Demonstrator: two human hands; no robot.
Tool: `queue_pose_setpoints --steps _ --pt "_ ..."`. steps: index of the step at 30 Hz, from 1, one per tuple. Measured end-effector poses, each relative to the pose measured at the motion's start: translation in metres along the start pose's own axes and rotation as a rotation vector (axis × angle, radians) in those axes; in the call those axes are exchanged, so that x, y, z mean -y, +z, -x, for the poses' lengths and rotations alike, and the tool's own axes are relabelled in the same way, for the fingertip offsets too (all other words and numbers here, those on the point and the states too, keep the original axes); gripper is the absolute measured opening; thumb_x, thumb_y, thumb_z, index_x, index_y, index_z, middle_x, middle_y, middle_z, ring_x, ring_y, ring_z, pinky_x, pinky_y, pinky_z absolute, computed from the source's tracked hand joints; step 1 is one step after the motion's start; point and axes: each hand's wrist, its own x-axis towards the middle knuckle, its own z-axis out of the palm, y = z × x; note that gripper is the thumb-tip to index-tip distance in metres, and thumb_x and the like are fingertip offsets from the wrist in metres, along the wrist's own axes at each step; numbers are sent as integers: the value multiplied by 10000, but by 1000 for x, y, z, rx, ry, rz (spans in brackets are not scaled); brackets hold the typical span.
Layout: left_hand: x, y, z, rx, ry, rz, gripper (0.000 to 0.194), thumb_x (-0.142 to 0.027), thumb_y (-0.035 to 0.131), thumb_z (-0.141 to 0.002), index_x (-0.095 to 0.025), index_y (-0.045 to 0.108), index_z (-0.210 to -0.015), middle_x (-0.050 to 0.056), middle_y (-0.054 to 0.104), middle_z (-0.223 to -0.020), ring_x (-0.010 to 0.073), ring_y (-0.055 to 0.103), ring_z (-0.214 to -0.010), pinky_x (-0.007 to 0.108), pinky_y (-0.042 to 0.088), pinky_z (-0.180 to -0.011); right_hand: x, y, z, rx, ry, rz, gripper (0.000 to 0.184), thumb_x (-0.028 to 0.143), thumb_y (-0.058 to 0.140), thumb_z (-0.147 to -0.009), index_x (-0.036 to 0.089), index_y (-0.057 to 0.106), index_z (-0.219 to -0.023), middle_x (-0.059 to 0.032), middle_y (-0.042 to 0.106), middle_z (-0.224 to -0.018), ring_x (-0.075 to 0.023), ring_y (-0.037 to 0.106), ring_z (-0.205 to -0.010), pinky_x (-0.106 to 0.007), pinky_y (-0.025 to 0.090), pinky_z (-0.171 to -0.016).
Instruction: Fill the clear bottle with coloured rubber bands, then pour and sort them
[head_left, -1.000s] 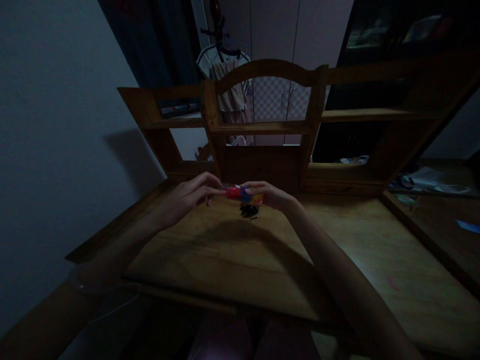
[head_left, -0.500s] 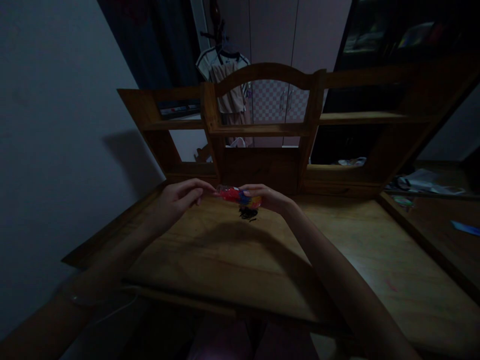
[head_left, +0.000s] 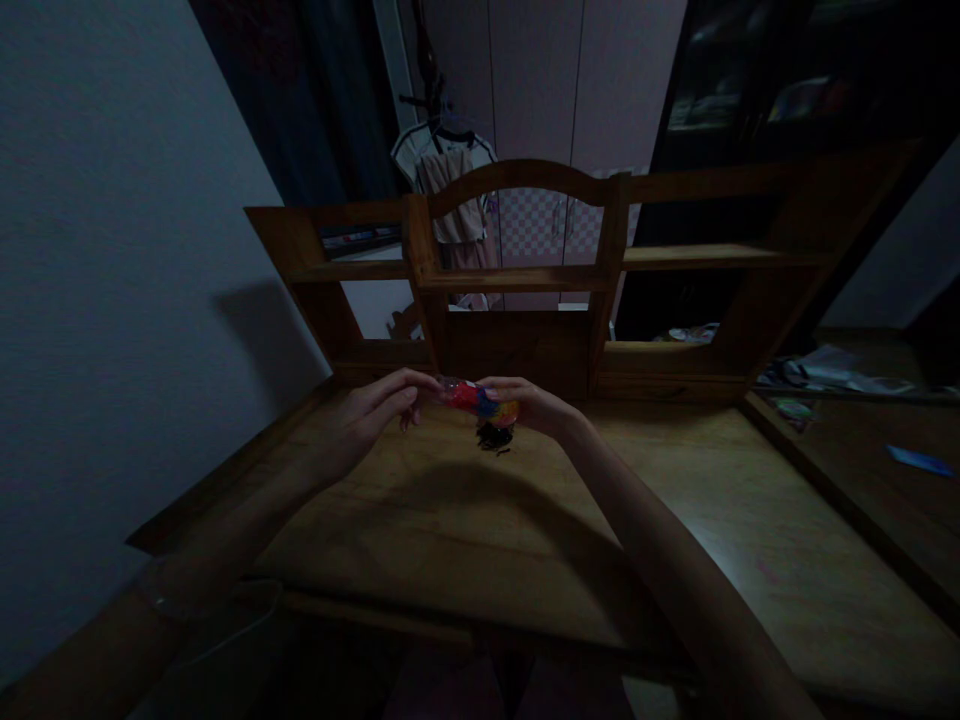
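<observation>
My right hand [head_left: 536,405] is closed around a small clear plastic pack [head_left: 480,397] with red, blue and yellow contents, held a little above the wooden desk. The red part points left; the yellow part lies by my palm. My left hand [head_left: 379,405] reaches its outstretched index finger to the pack's left end and touches it. The left thumb is apart from that fingertip, and the other fingers curl loosely below. Under the pack shows a small heap of thin black pieces [head_left: 495,436], too dark to name. What the pack's contents are, I cannot make out.
The wooden desk [head_left: 420,540] has a shelf unit [head_left: 517,283] along its back. A wall [head_left: 135,300] stands at the left. On the right, beyond a raised wooden edge, lie a blue flat item [head_left: 921,460] and white plastic bags [head_left: 832,370]. Clothes [head_left: 454,190] hang behind.
The view has tilted up slightly, so the shelf sits lower. My left index finger reaches slightly further over the pack's left end. My right hand keeps its hold.
</observation>
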Motion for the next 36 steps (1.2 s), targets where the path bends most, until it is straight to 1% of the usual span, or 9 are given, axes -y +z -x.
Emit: queue_pose_setpoints --steps 4,7,9,14,19,24,30,33,36 --pt "-3 -5 -14 -306 90 102 207 -357 472 -931 -196 565 -1020 38 655 -947 130 577 -700 271 497 -683 9 2 3 -105 -92 -84 340 365 766 -725 194 708 -1014 -29 705 -916 -138 633 -718 -224 516 -625" --pt "19 3 -33 -432 89 190 197 -377 470 -923 -201 511 -1003 39 630 -940 131 590 -696 269 516 -656 14 1 13 -206 -158 -139 331 408 726 -761 198 694 -1014 -38 704 -925 -149 636 -725 -230 512 -598" --pt "44 20 -48 -383 35 182 227 -408 464 -925 -202 498 -1014 44 629 -955 147 622 -764 298 533 -746 14 -2 25 -278 -160 -168 320 420 694 -789 207 684 -1027 -42 703 -933 -154 633 -722 -236 505 -570" --pt "104 88 -72 -47 -134 -14 364 -491 436 -935 -212 513 -1155 107 572 -1292 214 534 -1222 343 400 -1052 -8 -19 63 -443 -134 -94 281 412 681 -801 228 690 -1014 -50 690 -980 -156 614 -720 -229 446 -499" --pt "140 132 -82 74 -165 18 435 -476 296 -983 -172 539 -1177 143 590 -1289 233 531 -1214 391 378 -1071 -39 -36 100 -514 -49 12 310 367 713 -761 240 705 -1043 -79 684 -1032 -174 615 -735 -232 406 -473" --pt "161 146 -81 133 -141 64 476 -484 282 -983 -171 514 -1255 134 582 -1300 237 532 -1204 411 390 -1057 -51 -33 111 -550 -42 -32 390 347 688 -783 251 669 -1160 -87 661 -1175 -181 629 -801 -254 458 -566" --pt "160 149 -65 234 21 125 670 -515 686 -784 -238 489 -1361 113 524 -1365 273 502 -1244 411 385 -1072 -54 -18 110 -588 45 -4 396 358 694 -787 229 669 -1161 -77 692 -1072 -203 642 -834 -283 476 -641" --pt "156 145 -59 311 123 130 841 -470 788 -693 -260 429 -1424 117 480 -1400 291 478 -1270 424 394 -1067 -53 -12 114 -617 104 151 401 393 675 -806 253 657 -1181 -69 674 -1168 -256 639 -975 -350 504 -756" --pt "156 142 -58 304 133 159 810 -382 792 -703 -260 436 -1421 112 498 -1392 284 485 -1271 423 390 -1073 -51 -13 115 -618 120 414 399 414 673 -810 253 659 -1175 -61 651 -1237 -294 597 -1116 -422 477 -914"
